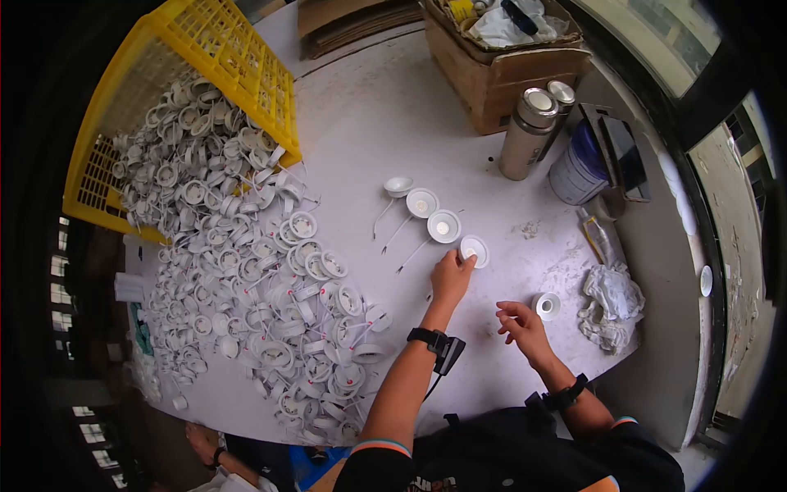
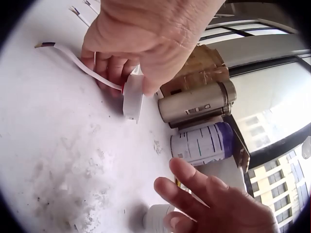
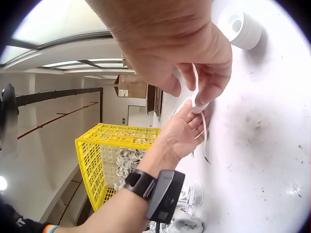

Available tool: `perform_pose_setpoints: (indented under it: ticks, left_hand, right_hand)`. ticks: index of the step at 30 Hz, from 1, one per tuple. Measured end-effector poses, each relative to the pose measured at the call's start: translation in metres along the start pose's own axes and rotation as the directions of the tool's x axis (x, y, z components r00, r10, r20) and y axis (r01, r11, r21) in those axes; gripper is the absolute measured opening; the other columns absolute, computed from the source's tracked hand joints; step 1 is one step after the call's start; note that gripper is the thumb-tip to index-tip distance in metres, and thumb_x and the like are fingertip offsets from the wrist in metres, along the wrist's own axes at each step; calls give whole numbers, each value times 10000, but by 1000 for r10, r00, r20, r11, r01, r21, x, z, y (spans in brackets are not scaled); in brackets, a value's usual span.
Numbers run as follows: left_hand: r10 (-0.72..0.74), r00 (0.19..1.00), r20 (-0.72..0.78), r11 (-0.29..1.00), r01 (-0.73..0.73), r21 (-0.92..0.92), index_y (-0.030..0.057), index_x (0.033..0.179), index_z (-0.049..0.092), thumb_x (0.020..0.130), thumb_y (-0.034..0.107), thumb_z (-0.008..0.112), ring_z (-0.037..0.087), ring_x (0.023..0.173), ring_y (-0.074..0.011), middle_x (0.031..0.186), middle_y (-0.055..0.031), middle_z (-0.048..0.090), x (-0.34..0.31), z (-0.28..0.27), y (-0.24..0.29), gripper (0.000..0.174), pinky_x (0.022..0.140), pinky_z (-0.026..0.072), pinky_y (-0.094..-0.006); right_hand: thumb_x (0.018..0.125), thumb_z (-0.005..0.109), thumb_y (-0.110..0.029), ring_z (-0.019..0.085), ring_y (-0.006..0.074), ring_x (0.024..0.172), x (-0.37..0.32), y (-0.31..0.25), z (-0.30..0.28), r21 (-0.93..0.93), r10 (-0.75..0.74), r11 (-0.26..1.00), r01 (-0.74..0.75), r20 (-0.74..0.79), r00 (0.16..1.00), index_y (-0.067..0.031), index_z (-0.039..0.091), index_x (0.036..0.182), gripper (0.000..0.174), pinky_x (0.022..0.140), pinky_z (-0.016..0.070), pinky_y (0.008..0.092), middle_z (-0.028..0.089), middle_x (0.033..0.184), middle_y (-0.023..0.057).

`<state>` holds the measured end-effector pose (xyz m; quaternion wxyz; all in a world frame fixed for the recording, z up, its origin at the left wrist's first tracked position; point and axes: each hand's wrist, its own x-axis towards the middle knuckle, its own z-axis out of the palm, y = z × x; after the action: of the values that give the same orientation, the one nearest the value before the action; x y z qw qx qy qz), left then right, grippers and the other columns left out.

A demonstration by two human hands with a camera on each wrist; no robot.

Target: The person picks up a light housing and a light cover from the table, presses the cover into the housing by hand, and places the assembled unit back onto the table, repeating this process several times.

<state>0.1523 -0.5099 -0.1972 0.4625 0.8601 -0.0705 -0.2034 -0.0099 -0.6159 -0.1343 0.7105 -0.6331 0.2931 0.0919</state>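
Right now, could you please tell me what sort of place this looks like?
It is probably an assembly workshop: a heap of matching wired white fittings, a yellow crate holding more, and a broad table.

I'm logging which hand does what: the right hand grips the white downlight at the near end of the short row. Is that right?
Not quite: the left hand, not the right hand, grips the white downlight at the near end of the short row, as the head view shows.
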Motion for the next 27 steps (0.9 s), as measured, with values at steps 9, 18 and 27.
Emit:
perform_pose_setpoints:
  ticks: [9, 18, 27]
  left_hand:
    - [415, 885, -213, 862, -307, 404, 44, 1033, 550, 775, 202, 619, 510, 979, -297, 971, -125, 579, -78, -68, -5, 310, 851, 386, -408]
    - [245, 962, 119, 246, -180, 952, 48, 769, 550, 709, 64, 568, 582, 766, -256, 733, -81, 601, -98, -142, -84, 64, 662, 420, -363]
    - [565, 821, 81, 552, -450, 702, 62, 842, 599, 802, 124, 563, 541, 684, -262, 789, -92, 598, -156, -163, -10, 82, 634, 403, -366]
  right_hand:
    - [868, 538, -193, 570, 97, 724, -10, 1, 12, -76, -22, 997, 29, 92, 995, -37, 565, 1080, 265, 560, 451, 223, 585, 840, 22]
    - [868, 544, -188, 560, 95, 691, -34, 2, 29, -173, -74, 977, 123, 265, 961, -47, 581, 1052, 235, 576, 459, 233, 588, 823, 19]
    - [870, 550, -245, 552, 98, 680, -60, -8, 32, -119, -93, 985, 124, 239, 967, -32, 571, 1074, 295, 566, 458, 229, 585, 848, 28]
